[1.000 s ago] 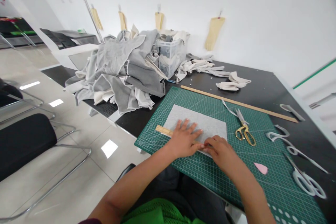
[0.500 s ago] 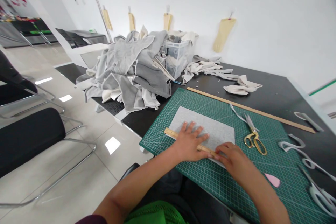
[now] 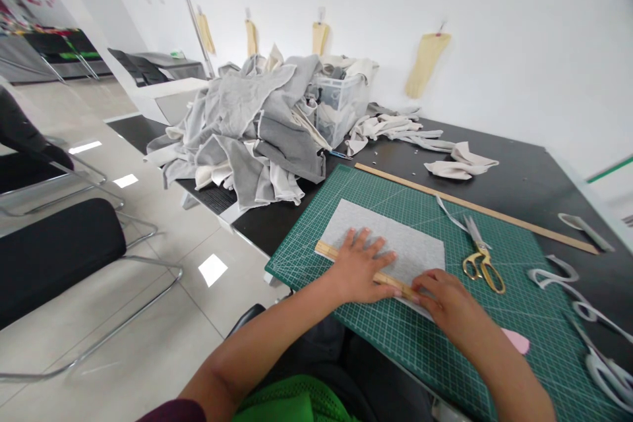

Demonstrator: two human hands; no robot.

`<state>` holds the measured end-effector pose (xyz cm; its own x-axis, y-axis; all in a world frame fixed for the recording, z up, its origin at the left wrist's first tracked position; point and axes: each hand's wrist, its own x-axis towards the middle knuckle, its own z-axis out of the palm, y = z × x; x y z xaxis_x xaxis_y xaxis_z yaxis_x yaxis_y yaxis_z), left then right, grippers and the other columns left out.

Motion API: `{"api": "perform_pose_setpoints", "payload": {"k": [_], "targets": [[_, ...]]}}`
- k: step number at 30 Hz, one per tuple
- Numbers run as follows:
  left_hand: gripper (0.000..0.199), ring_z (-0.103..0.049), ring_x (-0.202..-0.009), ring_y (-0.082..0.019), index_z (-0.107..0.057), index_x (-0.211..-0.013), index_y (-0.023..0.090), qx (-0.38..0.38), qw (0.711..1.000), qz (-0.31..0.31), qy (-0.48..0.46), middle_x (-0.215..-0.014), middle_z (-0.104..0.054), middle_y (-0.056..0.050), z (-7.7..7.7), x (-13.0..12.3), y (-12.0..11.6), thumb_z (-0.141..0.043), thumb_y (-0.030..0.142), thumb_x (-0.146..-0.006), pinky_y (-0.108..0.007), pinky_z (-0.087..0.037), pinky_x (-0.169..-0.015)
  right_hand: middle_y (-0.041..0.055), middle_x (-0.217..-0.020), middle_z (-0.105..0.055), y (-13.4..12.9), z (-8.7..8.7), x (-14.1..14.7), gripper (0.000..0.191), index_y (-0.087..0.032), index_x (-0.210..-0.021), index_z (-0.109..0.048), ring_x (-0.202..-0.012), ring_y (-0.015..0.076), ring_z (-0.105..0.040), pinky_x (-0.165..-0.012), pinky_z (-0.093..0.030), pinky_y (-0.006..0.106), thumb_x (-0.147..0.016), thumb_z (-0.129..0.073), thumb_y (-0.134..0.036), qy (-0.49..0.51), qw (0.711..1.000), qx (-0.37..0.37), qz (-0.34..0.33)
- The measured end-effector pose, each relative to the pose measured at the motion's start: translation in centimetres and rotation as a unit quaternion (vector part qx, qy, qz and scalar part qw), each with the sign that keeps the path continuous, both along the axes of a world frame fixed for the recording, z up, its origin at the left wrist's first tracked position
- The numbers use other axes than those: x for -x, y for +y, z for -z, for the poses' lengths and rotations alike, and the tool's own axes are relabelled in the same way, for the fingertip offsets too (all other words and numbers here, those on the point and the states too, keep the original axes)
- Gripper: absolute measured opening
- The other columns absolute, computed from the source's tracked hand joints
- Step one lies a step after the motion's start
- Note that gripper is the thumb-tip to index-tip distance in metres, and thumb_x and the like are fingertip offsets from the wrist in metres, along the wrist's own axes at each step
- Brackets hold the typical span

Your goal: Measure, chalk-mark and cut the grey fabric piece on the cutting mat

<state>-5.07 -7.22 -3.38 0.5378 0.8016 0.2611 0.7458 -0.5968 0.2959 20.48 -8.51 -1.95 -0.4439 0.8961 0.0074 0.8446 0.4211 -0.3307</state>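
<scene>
A light grey piece of fabric (image 3: 410,239) lies on the green cutting mat (image 3: 390,195). Along its near edge runs a short wooden ruler (image 3: 326,250). My left hand (image 3: 363,269) lies spread over ruler and fabric, its fingertips on the cloth and its thumb by the ruler. At the ruler's right end, the thumb and fingers of my right hand (image 3: 438,293) are pinched together. Gold-handled scissors (image 3: 479,257) rest on the mat to the right.
A long wooden strip (image 3: 469,206) lies along the mat's far edge. Heaped grey cloths (image 3: 237,119) and a clear bin (image 3: 339,102) stand at back left. At right are white-handled scissors (image 3: 608,372), fabric strips (image 3: 554,275) and a pink piece (image 3: 517,341).
My right hand has shifted slightly right along with the ruler's end, and its forearm now partly covers the pink piece. The ruler sits a little further right on the fabric.
</scene>
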Motion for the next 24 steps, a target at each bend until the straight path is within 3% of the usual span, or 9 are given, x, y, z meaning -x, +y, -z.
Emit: {"api": "perform_pose_setpoints", "payload": {"k": [18, 24], "targets": [[0.074, -0.023, -0.154, -0.040, -0.046, -0.152, 0.035, -0.003, 1.000, -0.004, 0.014, -0.163, -0.039, -0.002, -0.4, -0.1, -0.1, -0.039, 0.079, -0.093, -0.066, -0.014, -0.124, 0.0119, -0.108, -0.071, -0.6, -1.5, 2.1, 0.029, -0.024, -0.101, -0.077, -0.099, 0.0271, -0.065, -0.091, -0.053, 0.042, -0.095, -0.050, -0.013, 0.017, 0.999, -0.004, -0.043], [0.071, -0.023, -0.154, -0.040, -0.045, -0.152, 0.035, -0.002, 1.000, -0.002, 0.016, -0.163, -0.039, -0.002, -0.4, -0.1, -0.1, -0.036, 0.077, -0.096, -0.066, -0.015, -0.124, 0.0143, -0.121, -0.069, -1.1, -1.1, 2.1, 0.035, -0.026, -0.116, -0.076, -0.110, 0.0312, -0.065, -0.095, -0.054, 0.046, -0.091, -0.055, -0.013, -0.011, 0.998, -0.058, -0.004]]}}
